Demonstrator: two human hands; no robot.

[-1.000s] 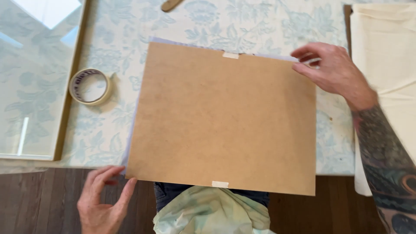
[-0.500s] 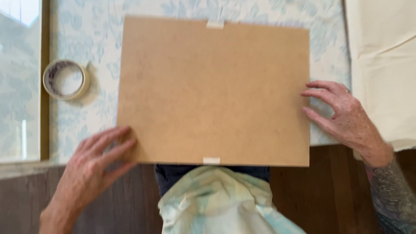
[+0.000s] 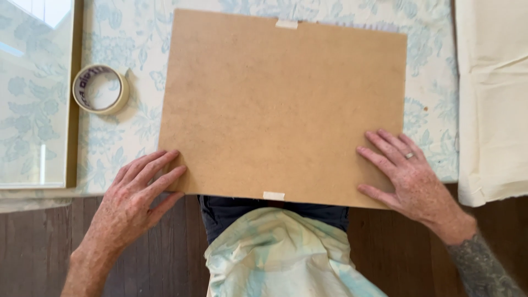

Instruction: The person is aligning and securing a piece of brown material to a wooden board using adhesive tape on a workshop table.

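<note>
A brown hardboard backing panel [image 3: 283,104] lies flat on a floral tablecloth [image 3: 137,44], its near edge overhanging the table. Small pieces of pale tape [image 3: 286,23] sit at the middle of its far and near edges. My left hand [image 3: 135,198] rests flat with spread fingers at the panel's near left corner, fingertips touching its edge. Pressing flat on the near right corner is my right hand [image 3: 407,176], a ring on one finger. Neither hand grips anything.
A roll of masking tape [image 3: 100,89] lies left of the panel. Further left is a framed glass pane [image 3: 33,110]. Folded cream cloth [image 3: 492,99] lies at the right. Dark wood floor and my lap show below the table edge.
The panel has shifted a little and now lies squarer to me. My left hand came up from below the table onto the near left corner; my right hand moved from the far right edge to the near right corner.
</note>
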